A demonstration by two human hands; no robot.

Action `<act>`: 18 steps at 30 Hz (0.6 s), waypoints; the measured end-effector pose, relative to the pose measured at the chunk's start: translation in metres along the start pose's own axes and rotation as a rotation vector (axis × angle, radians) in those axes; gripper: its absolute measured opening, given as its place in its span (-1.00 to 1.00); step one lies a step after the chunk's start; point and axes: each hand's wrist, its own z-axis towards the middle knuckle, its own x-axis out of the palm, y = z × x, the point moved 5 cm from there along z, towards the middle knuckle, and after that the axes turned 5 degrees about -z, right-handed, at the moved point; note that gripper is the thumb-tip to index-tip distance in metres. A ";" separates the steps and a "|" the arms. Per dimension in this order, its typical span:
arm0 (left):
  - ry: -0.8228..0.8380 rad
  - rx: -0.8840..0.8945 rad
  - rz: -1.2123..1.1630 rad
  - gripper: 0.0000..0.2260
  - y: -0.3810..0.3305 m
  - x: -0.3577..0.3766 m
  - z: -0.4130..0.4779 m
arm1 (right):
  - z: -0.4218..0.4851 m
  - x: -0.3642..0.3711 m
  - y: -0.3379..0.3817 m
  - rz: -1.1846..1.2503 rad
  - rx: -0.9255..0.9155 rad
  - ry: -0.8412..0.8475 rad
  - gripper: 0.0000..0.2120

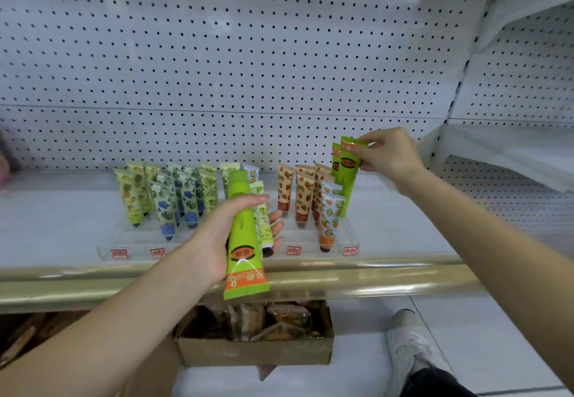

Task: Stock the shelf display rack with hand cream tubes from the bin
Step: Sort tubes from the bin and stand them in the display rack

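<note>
Right tube (350,176): bright green, upright, orange crimped end up; its lower end sits in the far-right lane of the rack, behind the orange-print tubes.
Right hand (390,154): my thumb and fingers pinch the top crimp of that tube.
Neighbour tube (335,160): same green, standing just left of the right tube; I cannot tell if they touch.
Left tube (243,241): bright green, cap up, crimped end down, held in front of the rack's middle, its crimp hanging past the shelf edge.
Left hand (217,238): wrapped round the left tube, thumb across its front, fingertips showing on the far side.
Pale tube (263,219): lime print, dark cap down, in the same hand, behind the green one and against my fingers.
Rack (136,241): clear plastic, on the shelf, lanes front to back, red labels (293,250) on the front lip.
Rack stock, left to right: pineapple tubes (130,197), blue-flower tubes (164,207), lime tubes (208,191), strawberry tubes (304,197), orange-print tubes (330,216); all lean back, caps down.
Shelf (388,275): white, with a gold front edge.
Pegboard (248,54): white, behind the shelf.
Box (254,353): cardboard, on the floor under the shelf edge, with brown packets inside, blurred.
Shoe (407,343): white, on the floor right of the box.
</note>
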 end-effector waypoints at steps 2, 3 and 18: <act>-0.008 0.000 -0.011 -0.31 -0.002 -0.003 0.002 | -0.001 0.003 -0.001 0.002 0.010 0.004 -0.89; -0.013 0.001 -0.012 -0.31 -0.003 -0.004 0.002 | -0.001 0.004 -0.002 0.001 0.016 0.005 -0.90; -0.031 0.007 -0.023 -0.32 -0.004 -0.011 0.003 | 0.001 0.012 -0.014 -0.026 0.116 0.028 -0.84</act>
